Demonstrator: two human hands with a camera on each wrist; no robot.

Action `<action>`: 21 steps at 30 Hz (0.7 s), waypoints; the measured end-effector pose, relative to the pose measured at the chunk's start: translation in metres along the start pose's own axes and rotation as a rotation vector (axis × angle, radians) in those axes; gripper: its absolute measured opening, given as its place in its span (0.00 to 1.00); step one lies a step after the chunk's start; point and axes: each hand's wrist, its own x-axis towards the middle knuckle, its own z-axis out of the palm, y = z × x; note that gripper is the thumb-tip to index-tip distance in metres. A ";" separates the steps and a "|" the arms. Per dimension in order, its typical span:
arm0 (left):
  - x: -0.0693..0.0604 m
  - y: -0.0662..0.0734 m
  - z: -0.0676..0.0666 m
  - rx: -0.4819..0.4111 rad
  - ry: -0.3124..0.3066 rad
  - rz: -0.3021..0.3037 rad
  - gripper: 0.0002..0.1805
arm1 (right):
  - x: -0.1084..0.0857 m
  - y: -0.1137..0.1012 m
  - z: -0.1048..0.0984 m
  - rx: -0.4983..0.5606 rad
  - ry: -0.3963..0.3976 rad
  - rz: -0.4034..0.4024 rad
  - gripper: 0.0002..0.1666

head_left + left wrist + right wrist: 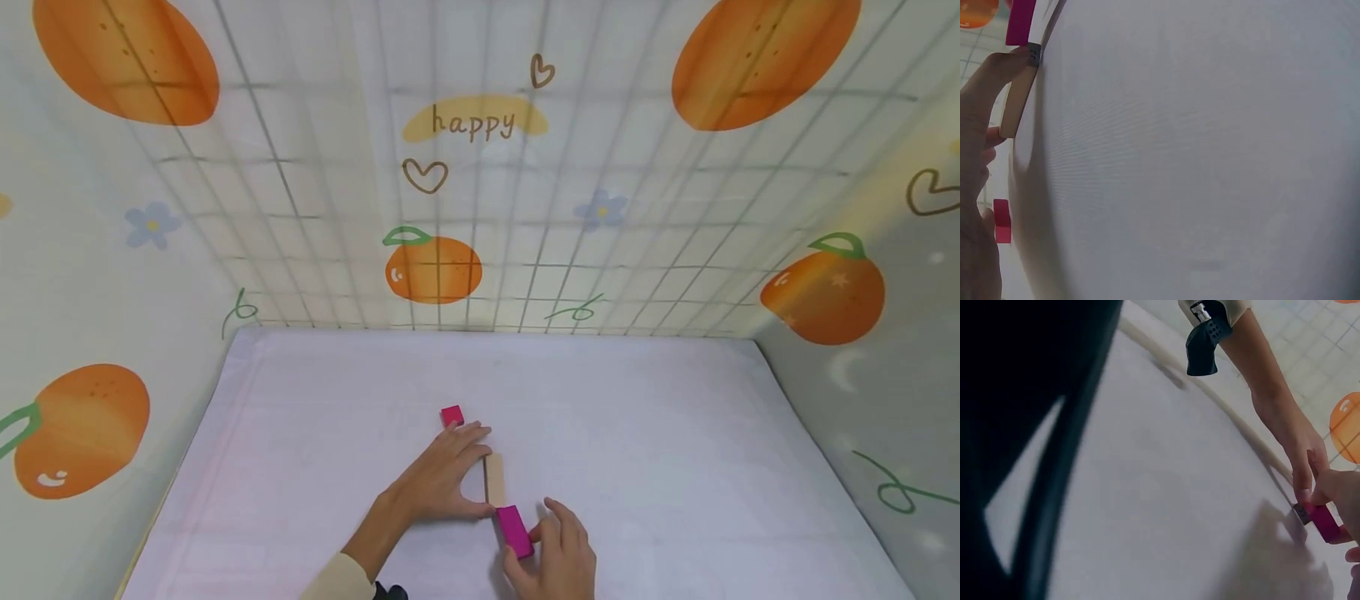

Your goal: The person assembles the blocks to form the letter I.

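Observation:
A long pale wooden block (495, 480) lies near the middle of the white tabletop. My left hand (444, 473) spans its length, thumb at the near end and index finger at the far end. In the left wrist view, a grey patch (1034, 55) shows at the block's thumb end. My right hand (557, 552) pinches a magenta block (514, 532) between thumb and fingers. One end of this block is close to the wooden block's near end; whether they touch, I cannot tell. Behind the left hand's fingers sits a small pinkish-red block (452, 415), partly hidden by them.
White cloth covers the table (645, 417). Patterned curtain walls with printed oranges (433, 270) rise at the back and both sides. A black device (1202, 347) sits at the left wrist, by the sleeve. A large dark shape (1022, 394) fills the right wrist view's left side.

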 end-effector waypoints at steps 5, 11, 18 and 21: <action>-0.005 0.000 0.004 -0.006 0.047 -0.006 0.44 | -0.004 -0.002 0.000 -0.035 -0.094 0.061 0.23; -0.010 0.004 0.004 0.009 0.158 0.010 0.35 | -0.006 0.000 0.003 -0.057 -0.154 0.060 0.23; -0.022 0.014 0.005 0.016 0.252 0.055 0.30 | -0.007 -0.003 0.002 -0.078 -0.168 0.047 0.23; -0.029 0.019 0.008 0.013 0.251 0.045 0.27 | -0.007 -0.005 0.001 -0.084 -0.210 0.056 0.25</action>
